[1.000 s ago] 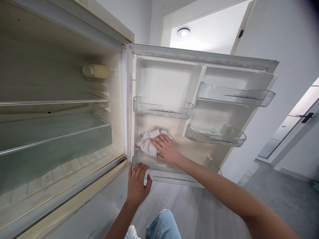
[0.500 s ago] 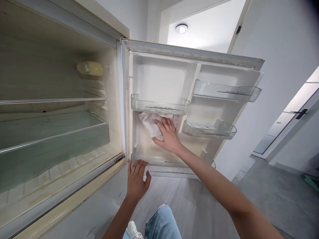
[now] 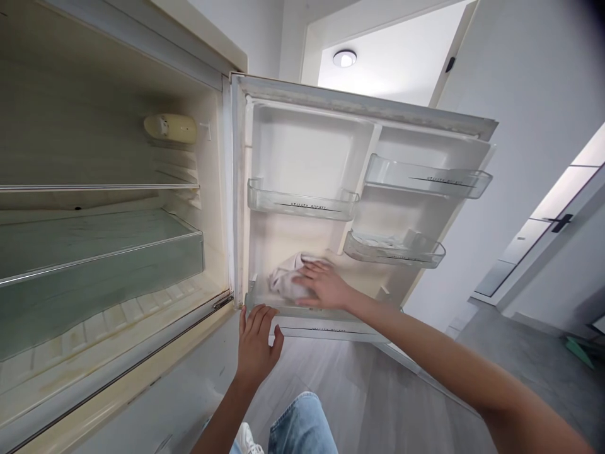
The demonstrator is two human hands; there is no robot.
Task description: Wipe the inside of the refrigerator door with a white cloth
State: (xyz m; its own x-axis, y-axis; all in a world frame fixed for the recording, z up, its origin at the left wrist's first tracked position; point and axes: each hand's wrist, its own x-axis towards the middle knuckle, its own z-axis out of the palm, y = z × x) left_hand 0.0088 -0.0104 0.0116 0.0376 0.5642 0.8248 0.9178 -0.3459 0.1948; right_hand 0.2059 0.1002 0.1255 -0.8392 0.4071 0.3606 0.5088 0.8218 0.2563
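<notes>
My right hand (image 3: 324,287), a little blurred, presses a whitish cloth (image 3: 288,277) against the inner panel of the fridge door (image 3: 269,236), just above the bottom door bin. The cloth is bunched, and the fingers hide part of it. At the lower hinge-side corner of the door is my left hand (image 3: 258,340), with its fingertips on the edge of the bottom bin (image 3: 316,330). Its fingers are slightly bent, its thumb stands apart, and nothing is in it.
The open fridge on the left has a shelf (image 3: 99,188), a clear drawer (image 3: 108,268) and a yellowed lamp cover (image 3: 170,128). Door bins (image 3: 302,205) stick out above the cloth, and a bin on the right (image 3: 394,249) holds something whitish. My knee (image 3: 302,422) is below.
My right hand has moved the cloth down the door panel, from just under the upper left bin to just above the bottom bin. My left hand stays at the door's corner.
</notes>
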